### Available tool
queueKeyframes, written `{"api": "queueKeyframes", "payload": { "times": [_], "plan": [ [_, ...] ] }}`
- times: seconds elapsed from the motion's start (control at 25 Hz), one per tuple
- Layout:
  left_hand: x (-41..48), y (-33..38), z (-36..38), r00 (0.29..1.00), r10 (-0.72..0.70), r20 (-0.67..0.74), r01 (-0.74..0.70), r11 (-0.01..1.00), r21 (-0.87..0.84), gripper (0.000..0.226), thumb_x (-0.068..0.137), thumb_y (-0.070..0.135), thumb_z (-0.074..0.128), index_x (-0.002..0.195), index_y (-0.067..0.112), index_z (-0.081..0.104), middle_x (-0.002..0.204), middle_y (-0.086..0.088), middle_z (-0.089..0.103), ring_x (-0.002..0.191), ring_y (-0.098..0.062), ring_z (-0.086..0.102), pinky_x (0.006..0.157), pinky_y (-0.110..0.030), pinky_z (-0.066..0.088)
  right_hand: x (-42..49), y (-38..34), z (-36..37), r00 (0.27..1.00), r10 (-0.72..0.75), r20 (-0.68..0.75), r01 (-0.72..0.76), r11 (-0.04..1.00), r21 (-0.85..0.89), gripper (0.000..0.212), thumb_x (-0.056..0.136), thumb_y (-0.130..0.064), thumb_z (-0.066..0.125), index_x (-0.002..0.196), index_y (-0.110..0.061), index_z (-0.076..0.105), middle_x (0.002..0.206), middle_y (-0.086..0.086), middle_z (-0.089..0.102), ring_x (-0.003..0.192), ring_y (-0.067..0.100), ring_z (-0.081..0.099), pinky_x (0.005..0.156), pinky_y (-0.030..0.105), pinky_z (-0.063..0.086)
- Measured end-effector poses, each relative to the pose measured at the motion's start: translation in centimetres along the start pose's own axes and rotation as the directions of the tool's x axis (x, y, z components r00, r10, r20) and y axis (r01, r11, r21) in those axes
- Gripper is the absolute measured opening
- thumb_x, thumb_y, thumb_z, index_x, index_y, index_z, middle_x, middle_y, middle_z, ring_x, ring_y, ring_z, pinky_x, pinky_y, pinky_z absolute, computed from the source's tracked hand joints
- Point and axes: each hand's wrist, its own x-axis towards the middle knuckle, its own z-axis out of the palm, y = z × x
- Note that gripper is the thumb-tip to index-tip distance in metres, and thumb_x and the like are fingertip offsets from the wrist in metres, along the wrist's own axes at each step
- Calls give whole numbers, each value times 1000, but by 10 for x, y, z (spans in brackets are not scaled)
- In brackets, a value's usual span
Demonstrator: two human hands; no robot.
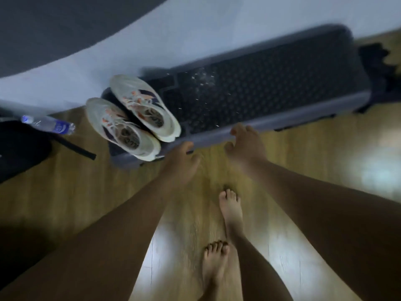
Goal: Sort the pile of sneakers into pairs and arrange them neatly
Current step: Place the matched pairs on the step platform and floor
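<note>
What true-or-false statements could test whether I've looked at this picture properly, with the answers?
1. Two white sneakers sit side by side on the dark platform. True.
2. The water bottle stands upright on the platform. False: it lies on its side on a black bag, left of the platform.
3. The person wears socks. False: the feet are bare.
4. The left hand and right hand are at the platform's near edge. True.

Losing the left hand (181, 165) and right hand (246, 146) to motion blur, both melting into the platform (208, 139) rim: touching or gripping, not telling. Getting insole lettering in the sneakers (141, 105), just beyond the left hand, too smeared for reading. Cutting off a black bag (19, 148) at the edge, well left of that hand.
</note>
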Motion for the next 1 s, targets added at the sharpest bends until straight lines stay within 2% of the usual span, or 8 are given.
{"api": "queueKeyframes", "payload": {
  "times": [0.08,0.2,0.32,0.4,0.56,0.64,0.8,1.0],
  "plan": [
    [-16,19,30,992,104,75,-110,990,86,46,94,31,53,138,18,45,138,-5,53,112,-20,57,88,-33,48,-37,41,-2,996,91,-12,-91,996,19,38,89,-22,53,127,-16,48,125,8,54,120,28,48,93,38,46],
    [-60,40,74,958,220,185,-260,937,233,45,95,36,52,137,22,46,131,-2,54,95,-13,53,74,-24,40,-107,99,4,958,283,43,-286,945,159,39,89,-22,54,127,-15,50,123,9,52,112,30,53,84,32,46],
    [-97,36,130,926,205,318,-303,905,299,44,94,41,52,134,22,49,132,-2,54,111,-19,56,85,-31,48,-189,157,20,876,476,72,-478,841,255,38,89,-25,53,126,-14,53,118,12,58,100,30,58,73,29,42],
    [-125,27,195,900,164,404,-330,862,386,42,92,40,54,128,19,53,130,-5,58,115,-23,56,91,-31,47,-264,212,38,784,615,84,-606,731,313,37,90,-23,53,126,-12,53,119,12,56,96,29,56,73,29,41],
    [-198,-2,326,793,122,597,-460,762,455,40,91,38,56,124,15,57,124,-8,62,114,-26,57,93,-31,45,-412,297,107,528,836,149,-803,434,409,37,89,-21,55,124,-10,53,123,18,56,113,35,54,90,35,44],
    [-237,-19,386,714,140,686,-561,700,441,37,90,33,59,122,15,58,116,-8,65,109,-27,60,92,-34,48,-478,327,149,430,876,219,-847,307,434,38,90,-22,53,126,-8,52,122,19,57,115,37,54,93,37,45],
    [-313,-68,465,567,46,823,-696,561,448,36,89,31,61,122,18,56,109,-5,65,101,-25,61,89,-32,48,-599,348,228,233,926,296,-861,55,506,38,90,-24,52,125,-10,54,126,19,58,120,37,53,97,39,43],
    [-358,-127,519,506,-41,862,-756,461,466,35,86,33,62,119,22,58,103,2,63,97,-19,60,82,-23,41,-684,350,297,121,904,410,-853,-117,509,38,84,-16,54,121,-8,51,126,18,49,111,39,53,85,39,44]
  ]
}}
